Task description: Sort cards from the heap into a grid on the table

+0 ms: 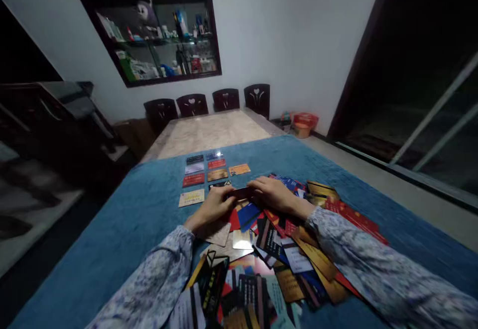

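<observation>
Both my hands meet over a heap of plastic cards (284, 254) on a blue cloth (123, 234). My left hand (211, 210) and my right hand (271, 193) pinch one dark red card (242, 192) between them, each at one end. The card is held just above the far edge of the heap. Beyond my hands, several cards lie laid out in neat rows (209, 172), among them a cream card (191, 197) and an orange one (239, 169).
The cloth covers the near part of a long marble-topped table (209, 132). Several dark chairs (209, 102) stand at its far end. A wall cabinet with bottles (157, 30) hangs behind. An orange bucket (304, 124) sits on the floor at right.
</observation>
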`<state>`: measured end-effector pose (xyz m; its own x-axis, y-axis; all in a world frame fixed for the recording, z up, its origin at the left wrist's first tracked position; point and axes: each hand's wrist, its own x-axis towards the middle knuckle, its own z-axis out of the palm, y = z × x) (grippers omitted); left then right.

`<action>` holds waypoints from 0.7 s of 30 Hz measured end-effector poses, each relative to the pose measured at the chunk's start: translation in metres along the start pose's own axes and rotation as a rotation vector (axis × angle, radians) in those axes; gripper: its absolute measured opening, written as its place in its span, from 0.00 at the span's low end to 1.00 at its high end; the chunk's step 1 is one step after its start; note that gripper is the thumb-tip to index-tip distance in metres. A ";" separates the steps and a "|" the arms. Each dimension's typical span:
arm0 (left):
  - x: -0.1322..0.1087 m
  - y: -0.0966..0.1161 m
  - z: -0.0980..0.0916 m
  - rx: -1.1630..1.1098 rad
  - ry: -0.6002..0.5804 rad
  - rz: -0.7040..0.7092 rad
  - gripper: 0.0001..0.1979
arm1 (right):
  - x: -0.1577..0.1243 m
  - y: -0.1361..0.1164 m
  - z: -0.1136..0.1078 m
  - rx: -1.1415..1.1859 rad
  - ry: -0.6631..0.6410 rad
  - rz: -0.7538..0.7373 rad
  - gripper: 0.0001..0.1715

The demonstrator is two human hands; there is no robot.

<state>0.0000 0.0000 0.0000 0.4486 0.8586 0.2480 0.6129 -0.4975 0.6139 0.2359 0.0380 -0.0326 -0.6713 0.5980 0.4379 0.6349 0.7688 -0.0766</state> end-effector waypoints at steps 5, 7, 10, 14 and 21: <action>-0.001 0.002 0.003 -0.039 0.045 -0.032 0.12 | -0.001 -0.001 0.005 -0.019 0.018 0.000 0.20; 0.000 -0.001 0.004 -0.042 0.082 -0.042 0.12 | -0.001 -0.002 0.004 -0.028 0.043 -0.011 0.23; 0.003 -0.008 0.003 -0.050 0.136 -0.050 0.11 | 0.000 -0.004 0.003 -0.064 0.093 -0.028 0.27; 0.005 -0.014 0.000 -0.043 0.172 -0.040 0.09 | 0.000 -0.007 0.002 -0.141 0.178 -0.054 0.28; 0.005 -0.008 -0.006 -0.044 0.196 0.022 0.09 | -0.001 -0.011 -0.002 -0.251 0.324 -0.132 0.19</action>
<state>-0.0067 0.0092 0.0005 0.3242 0.8572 0.4001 0.5731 -0.5144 0.6379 0.2300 0.0282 -0.0306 -0.6237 0.3654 0.6910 0.6519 0.7310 0.2018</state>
